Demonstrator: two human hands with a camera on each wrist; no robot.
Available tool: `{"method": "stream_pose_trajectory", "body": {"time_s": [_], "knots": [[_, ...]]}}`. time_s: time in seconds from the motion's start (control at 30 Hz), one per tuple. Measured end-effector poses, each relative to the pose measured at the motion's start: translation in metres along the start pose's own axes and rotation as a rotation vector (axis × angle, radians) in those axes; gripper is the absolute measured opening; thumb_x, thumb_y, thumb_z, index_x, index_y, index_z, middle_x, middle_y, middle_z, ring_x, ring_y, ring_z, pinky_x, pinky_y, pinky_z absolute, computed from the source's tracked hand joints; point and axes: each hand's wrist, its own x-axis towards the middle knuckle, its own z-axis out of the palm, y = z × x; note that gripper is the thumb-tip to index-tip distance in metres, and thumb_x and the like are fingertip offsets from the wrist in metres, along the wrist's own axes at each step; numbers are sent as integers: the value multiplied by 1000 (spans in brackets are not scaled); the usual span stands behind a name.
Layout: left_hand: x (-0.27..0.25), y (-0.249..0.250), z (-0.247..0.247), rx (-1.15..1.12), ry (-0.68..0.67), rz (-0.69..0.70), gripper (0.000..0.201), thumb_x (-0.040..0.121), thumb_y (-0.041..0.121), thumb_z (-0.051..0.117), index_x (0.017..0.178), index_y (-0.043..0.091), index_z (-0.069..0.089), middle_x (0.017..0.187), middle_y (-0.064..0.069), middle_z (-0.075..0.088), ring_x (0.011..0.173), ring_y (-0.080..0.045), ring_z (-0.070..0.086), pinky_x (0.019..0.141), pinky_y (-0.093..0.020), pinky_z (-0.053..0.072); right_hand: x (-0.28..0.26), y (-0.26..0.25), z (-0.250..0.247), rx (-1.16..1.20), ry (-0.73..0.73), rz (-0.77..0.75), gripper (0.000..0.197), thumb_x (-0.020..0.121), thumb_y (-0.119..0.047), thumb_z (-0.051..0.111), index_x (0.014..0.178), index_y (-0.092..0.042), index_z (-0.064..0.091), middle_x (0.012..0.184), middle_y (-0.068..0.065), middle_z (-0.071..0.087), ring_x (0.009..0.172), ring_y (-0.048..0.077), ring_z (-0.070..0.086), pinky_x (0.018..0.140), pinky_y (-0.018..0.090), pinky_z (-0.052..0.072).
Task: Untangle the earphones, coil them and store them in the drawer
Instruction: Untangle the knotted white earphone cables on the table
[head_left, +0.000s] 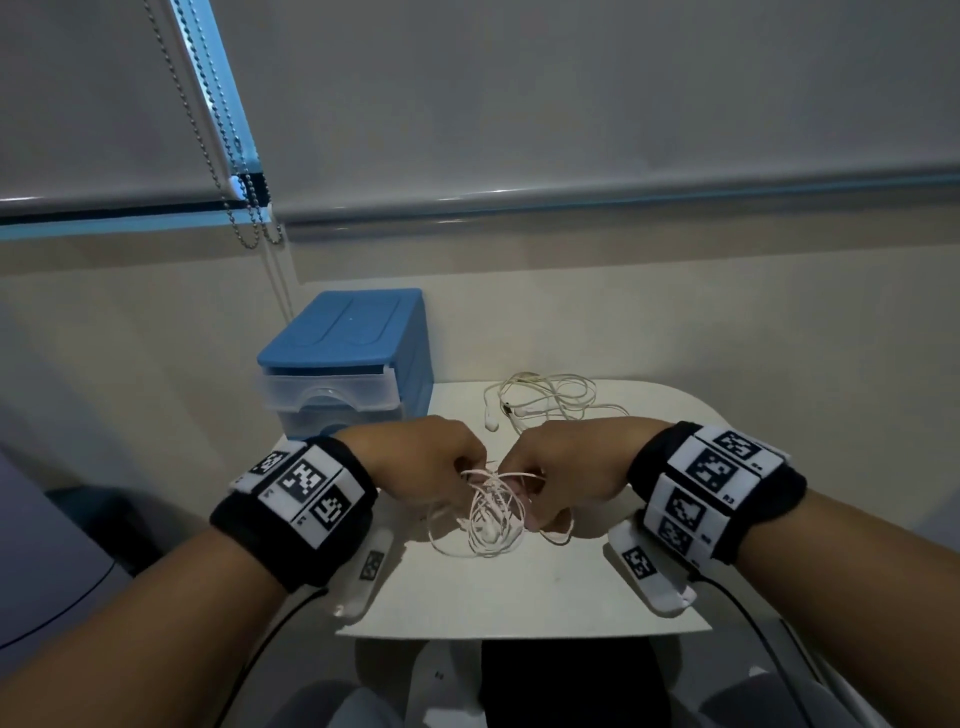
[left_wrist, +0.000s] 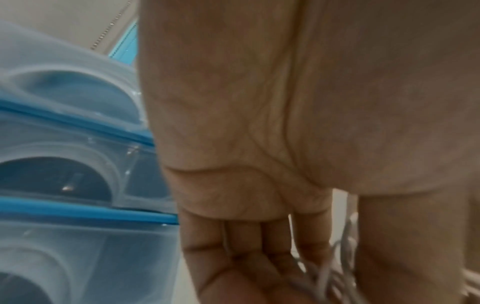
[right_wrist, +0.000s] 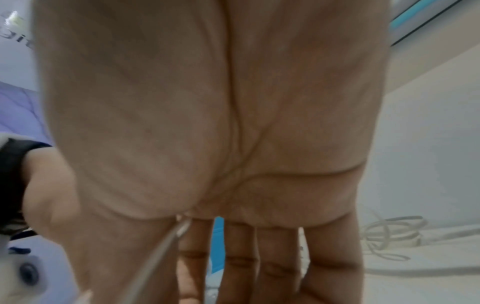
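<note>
We see the tangled white earphones bunched between both hands above the middle of the counter, loose loops drooping onto its surface. Our left hand pinches the knot from one side with curled fingers; our right hand grips strands from the other. A second white cable lies loose near the counter's far edge. The blue drawer unit with clear drawers stands at the far left corner, drawers closed.
</note>
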Motion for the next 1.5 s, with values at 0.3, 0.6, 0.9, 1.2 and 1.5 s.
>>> {"method": "stream_pose_trajectory", "body": {"time_s": [0.3, 0.6, 0.9, 1.2, 1.5], "knots": [[8, 5, -9, -625, 369, 55, 24, 100, 28, 60, 87, 12, 73, 84, -4, 71, 76, -10, 60, 75, -32, 45, -6, 37, -23, 688, 153, -145, 15, 79, -3, 72, 81, -18, 74, 75, 2, 68, 70, 12, 62, 66, 25, 47], [38, 16, -12, -1113, 509, 58, 15, 100, 5, 53, 93, 2, 66, 78, -13, 65, 74, -23, 61, 81, -43, 48, 16, 83, -19, 1068, 384, -173, 14, 71, 0, 56, 82, 6, 61, 81, 22, 60, 73, 29, 54, 68, 37, 39], [75, 0, 1, -1218, 449, 38, 17, 96, 12, 59, 99, 8, 76, 82, -16, 59, 60, -16, 53, 65, -33, 38, 22, 94, -11, 1113, 388, -181, 27, 82, -13, 65, 96, 10, 62, 78, 15, 62, 66, 22, 56, 62, 31, 43], [75, 3, 11, -1403, 535, 158, 37, 105, 22, 45, 108, -5, 70, 74, -10, 45, 57, -15, 40, 54, -24, 37, 16, 94, -8, 1026, 595, -178, 7, 88, -5, 71, 84, 0, 71, 62, 9, 58, 51, 13, 53, 50, 19, 42], [65, -3, 9, -1470, 612, 237, 54, 110, 35, 31, 100, -1, 69, 66, -7, 45, 48, -12, 33, 58, -29, 37, 9, 105, -10, 1343, 950, -233, 21, 88, -11, 53, 70, -6, 62, 55, 5, 43, 48, 15, 30, 45, 25, 20]]}}
